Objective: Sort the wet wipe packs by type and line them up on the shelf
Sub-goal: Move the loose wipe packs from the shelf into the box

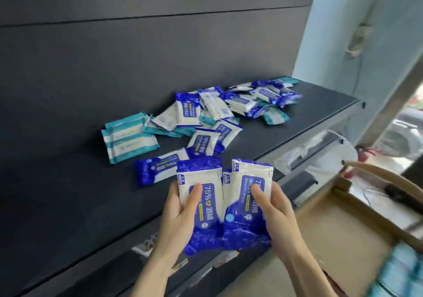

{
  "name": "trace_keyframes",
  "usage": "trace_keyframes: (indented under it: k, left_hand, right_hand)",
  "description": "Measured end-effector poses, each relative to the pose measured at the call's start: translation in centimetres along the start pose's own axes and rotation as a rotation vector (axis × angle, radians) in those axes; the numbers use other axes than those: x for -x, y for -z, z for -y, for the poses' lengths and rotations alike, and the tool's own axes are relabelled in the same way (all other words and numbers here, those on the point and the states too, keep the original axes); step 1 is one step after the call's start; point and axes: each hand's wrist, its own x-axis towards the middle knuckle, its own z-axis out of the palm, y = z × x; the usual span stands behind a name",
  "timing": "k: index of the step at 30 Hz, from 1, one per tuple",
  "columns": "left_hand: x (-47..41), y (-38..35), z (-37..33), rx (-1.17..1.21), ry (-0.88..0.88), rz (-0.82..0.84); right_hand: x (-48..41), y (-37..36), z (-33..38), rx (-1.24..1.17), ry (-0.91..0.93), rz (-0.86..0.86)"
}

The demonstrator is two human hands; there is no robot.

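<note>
cardboard box (343, 239): lower right, open | pale pillar (338, 33): right, behind | dark back panel (114, 56): rear

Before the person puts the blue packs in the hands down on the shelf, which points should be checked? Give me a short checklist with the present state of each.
1. Left hand has a firm grip on a blue-and-white alcohol wipe pack: ok.
2. Right hand holds the second blue-and-white pack: ok.
3. Both held packs are the same type: ok.
4. Free space on the dark grey shelf to the left for a row: ok.
5. Teal-and-white wipe packs already grouped apart: ok, a small stack only.
6. Mixed pile of loose packs sorted: not ok.
</note>
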Motion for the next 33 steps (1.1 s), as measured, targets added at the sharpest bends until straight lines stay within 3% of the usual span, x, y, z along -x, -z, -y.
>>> trace_keyframes:
  k: [13, 23, 33]
  left_hand:
    - [8.9, -24.8, 7.0, -0.006, 0.231, 0.602]
    - [16.5, -41.2, 14.4, -0.099, 0.477, 0.784]
    - [11.3, -54.4, 21.0, -0.209, 0.519, 0.88]
  right_hand:
    - [12.8, 26.4, -1.6, -0.027, -0.001, -0.546]
    - [18.9, 43.4, -4.1, -0.016, -0.091, -0.798]
    - [11.1, 55.4, -7.2, -0.098, -0.238, -0.833]
